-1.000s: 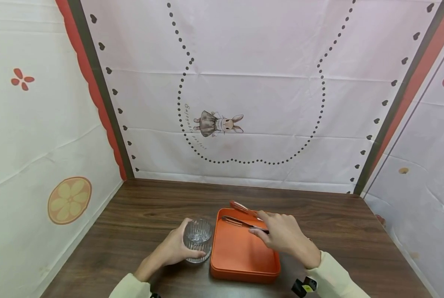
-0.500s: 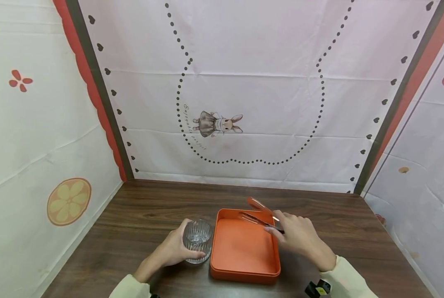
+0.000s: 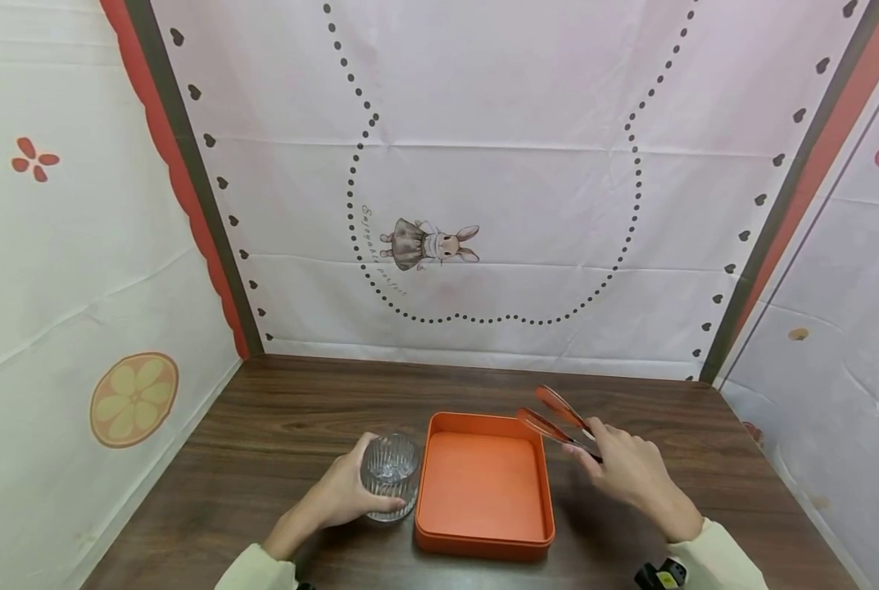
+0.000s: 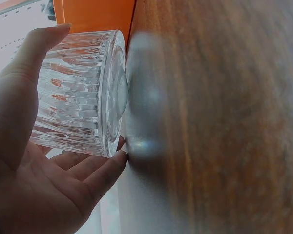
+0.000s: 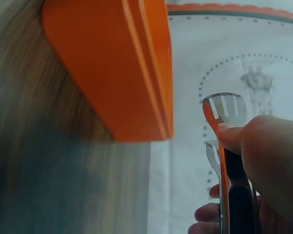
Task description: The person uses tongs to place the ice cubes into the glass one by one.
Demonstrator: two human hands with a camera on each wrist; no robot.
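Observation:
My left hand [image 3: 345,490] grips a clear ribbed drinking glass [image 3: 392,469] from its left side, thumb in front and fingers behind. The glass stands just left of the orange tray; its thick base [image 4: 115,95] shows close to the tabletop in the left wrist view. With my right hand [image 3: 626,465] I hold a pair of metal tongs by the dark handles [image 5: 236,168]. The tongs' slotted tips [image 3: 536,425] point left and are spread apart. They hold nothing, and the nearer tip overlaps the tray's back right corner in the head view.
A square orange tray [image 3: 483,542] with low walls sits on the dark wood table [image 3: 321,401], between my hands. Behind the table hangs a pale printed cloth [image 3: 513,221], with more cloth along the left and right sides.
My right hand has carried the tongs rightward, from over the tray to its right side. The left hand and the glass have stayed in place.

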